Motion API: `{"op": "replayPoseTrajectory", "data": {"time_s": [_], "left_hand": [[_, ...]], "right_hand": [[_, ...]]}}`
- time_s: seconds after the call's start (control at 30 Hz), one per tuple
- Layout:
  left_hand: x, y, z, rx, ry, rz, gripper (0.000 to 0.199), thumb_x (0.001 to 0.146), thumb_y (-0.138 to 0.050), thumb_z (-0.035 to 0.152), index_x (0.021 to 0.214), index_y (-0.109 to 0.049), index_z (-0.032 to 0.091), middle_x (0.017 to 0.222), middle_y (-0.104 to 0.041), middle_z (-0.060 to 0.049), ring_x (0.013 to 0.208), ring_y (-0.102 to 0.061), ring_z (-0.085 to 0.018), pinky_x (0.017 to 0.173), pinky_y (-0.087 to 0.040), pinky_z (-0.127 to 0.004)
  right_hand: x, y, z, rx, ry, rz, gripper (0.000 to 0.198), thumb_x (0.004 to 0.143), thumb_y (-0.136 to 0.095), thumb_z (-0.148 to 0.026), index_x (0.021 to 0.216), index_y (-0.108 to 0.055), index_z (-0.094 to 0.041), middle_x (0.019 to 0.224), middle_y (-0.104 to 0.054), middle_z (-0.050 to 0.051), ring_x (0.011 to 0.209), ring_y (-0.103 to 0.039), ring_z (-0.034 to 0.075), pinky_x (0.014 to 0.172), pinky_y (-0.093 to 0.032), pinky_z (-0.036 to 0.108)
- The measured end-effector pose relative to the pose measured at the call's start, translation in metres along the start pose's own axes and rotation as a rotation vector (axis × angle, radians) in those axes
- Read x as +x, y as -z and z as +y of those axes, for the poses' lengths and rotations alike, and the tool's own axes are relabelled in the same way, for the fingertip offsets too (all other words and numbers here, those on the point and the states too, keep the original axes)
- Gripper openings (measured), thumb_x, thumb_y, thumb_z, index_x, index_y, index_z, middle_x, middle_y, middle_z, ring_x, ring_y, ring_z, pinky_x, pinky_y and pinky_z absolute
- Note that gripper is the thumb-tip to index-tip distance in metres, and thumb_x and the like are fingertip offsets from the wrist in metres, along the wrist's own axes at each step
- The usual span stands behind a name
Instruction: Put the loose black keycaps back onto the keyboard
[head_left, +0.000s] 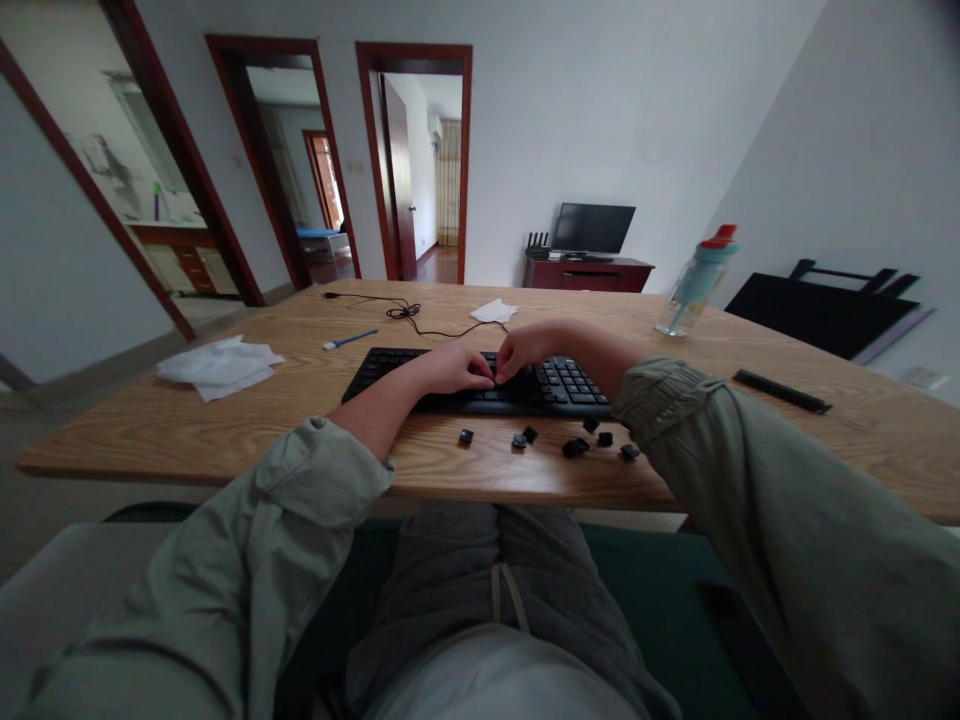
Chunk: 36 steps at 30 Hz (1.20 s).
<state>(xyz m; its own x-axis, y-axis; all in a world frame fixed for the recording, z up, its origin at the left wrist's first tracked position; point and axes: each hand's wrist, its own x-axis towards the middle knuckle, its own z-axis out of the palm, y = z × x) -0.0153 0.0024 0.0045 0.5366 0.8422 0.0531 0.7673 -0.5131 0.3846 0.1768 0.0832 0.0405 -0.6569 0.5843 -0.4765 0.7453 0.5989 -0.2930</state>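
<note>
A black computer keyboard lies flat on the wood-grain counter, its number pad toward the right end. Both hands are over the middle of the keyboard, just beside each other. The left hand comes in from the keyboard's near left side, thumb and index finger drawn together low over the keys. The right hand arches in from the keyboard's right, wrist bent, its fingertips pointing down close to the left hand's. Whether either hand grips a small part or only touches the keys I cannot tell; the fingers hide it.

Along the near side of the keyboard, right of its left half, loose black keycaps lie scattered on the wood, some single and some touching; one keycap sits apart at the left of the group. Beyond the keyboard, a thin black cable runs in a loose bundle, its plug end far to the left, and a small white tissue lies near it. Left of the keyboard is a blue-handled brush with a white head, and farther left a pile of white tissues. Right of the keyboard, a narrow black bar lies flat; beyond the keyboard's right end stands a clear water bottle with a red lid.
</note>
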Motion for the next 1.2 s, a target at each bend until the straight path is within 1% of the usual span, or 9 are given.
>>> {"op": "replayPoseTrajectory", "data": {"time_s": [0.13,0.27,0.43,0.6,0.73,0.83,1.0,1.13,1.2], "left_hand": [[0.002,-0.001,-0.003,-0.013,-0.03,0.006,0.031,0.088,-0.064,0.043,0.105,-0.079,0.021,0.087,-0.075,-0.001,0.074,-0.061,-0.014,0.068,-0.04,-0.024],[0.003,-0.002,-0.003,-0.014,-0.018,0.01,0.03,0.088,-0.065,0.042,0.103,-0.079,0.02,0.088,-0.075,-0.002,0.075,-0.062,-0.013,0.068,-0.04,-0.023],[0.004,-0.003,-0.003,-0.014,-0.031,0.023,0.027,0.087,-0.066,0.04,0.102,-0.079,0.021,0.091,-0.075,-0.002,0.08,-0.064,-0.014,0.07,-0.041,-0.023],[0.001,-0.002,0.002,-0.012,-0.012,0.014,0.03,0.088,-0.066,0.041,0.104,-0.078,0.02,0.087,-0.074,-0.001,0.075,-0.062,-0.013,0.068,-0.04,-0.023],[-0.001,-0.002,0.009,-0.019,0.005,0.058,0.033,0.082,-0.072,0.043,0.104,-0.077,0.019,0.088,-0.073,-0.001,0.075,-0.06,-0.013,0.067,-0.04,-0.023],[0.0,-0.002,0.013,-0.025,0.009,0.1,0.03,0.081,-0.074,0.037,0.103,-0.075,0.018,0.089,-0.073,-0.001,0.075,-0.06,-0.013,0.069,-0.041,-0.023],[0.001,-0.004,0.016,-0.046,-0.015,0.103,0.022,0.08,-0.073,0.029,0.099,-0.074,0.018,0.09,-0.073,0.0,0.075,-0.06,-0.012,0.069,-0.041,-0.023],[0.002,-0.006,0.009,-0.16,-0.033,0.143,0.034,0.077,-0.074,0.032,0.108,-0.069,0.017,0.091,-0.074,-0.001,0.072,-0.059,-0.012,0.066,-0.042,-0.024],[0.002,-0.007,0.004,-0.205,-0.041,0.143,0.034,0.077,-0.073,0.032,0.108,-0.07,0.016,0.093,-0.075,-0.003,0.074,-0.06,-0.013,0.067,-0.043,-0.024]], "right_hand": [[-0.001,0.001,-0.006,-0.003,-0.011,-0.009,0.071,0.058,-0.076,-0.07,0.109,-0.074,-0.02,0.091,-0.068,0.002,0.077,-0.052,0.014,0.066,-0.038,0.027],[-0.001,0.0,-0.007,0.014,-0.007,-0.004,0.071,0.057,-0.078,-0.07,0.108,-0.075,-0.021,0.092,-0.068,0.002,0.08,-0.053,0.015,0.066,-0.039,0.026],[0.002,-0.002,-0.002,0.032,0.013,0.007,0.065,0.061,-0.077,-0.066,0.105,-0.075,-0.018,0.087,-0.065,0.002,0.073,-0.048,0.012,0.061,-0.038,0.025],[-0.001,-0.003,-0.004,0.058,0.012,0.03,0.065,0.06,-0.078,-0.065,0.103,-0.074,-0.018,0.086,-0.066,0.003,0.072,-0.049,0.013,0.062,-0.037,0.026],[-0.002,-0.005,-0.004,0.01,0.009,0.104,0.056,0.062,-0.078,-0.063,0.096,-0.076,-0.019,0.083,-0.067,0.003,0.074,-0.052,0.015,0.064,-0.037,0.028],[0.0,-0.007,-0.001,-0.004,0.039,0.167,0.048,0.065,-0.077,-0.061,0.092,-0.076,-0.02,0.079,-0.066,0.001,0.073,-0.052,0.015,0.065,-0.037,0.029],[-0.005,-0.01,0.003,-0.017,0.098,0.243,0.035,0.071,-0.075,-0.052,0.087,-0.076,-0.021,0.076,-0.067,0.0,0.073,-0.054,0.015,0.068,-0.039,0.029],[-0.024,-0.016,0.006,0.091,0.184,0.416,0.032,0.075,-0.073,-0.048,0.09,-0.076,-0.02,0.088,-0.072,0.004,0.081,-0.06,0.017,0.072,-0.043,0.029],[-0.035,-0.021,0.01,0.187,0.222,0.521,0.031,0.077,-0.071,-0.046,0.092,-0.075,-0.019,0.09,-0.072,0.005,0.082,-0.061,0.018,0.074,-0.044,0.03]]}}
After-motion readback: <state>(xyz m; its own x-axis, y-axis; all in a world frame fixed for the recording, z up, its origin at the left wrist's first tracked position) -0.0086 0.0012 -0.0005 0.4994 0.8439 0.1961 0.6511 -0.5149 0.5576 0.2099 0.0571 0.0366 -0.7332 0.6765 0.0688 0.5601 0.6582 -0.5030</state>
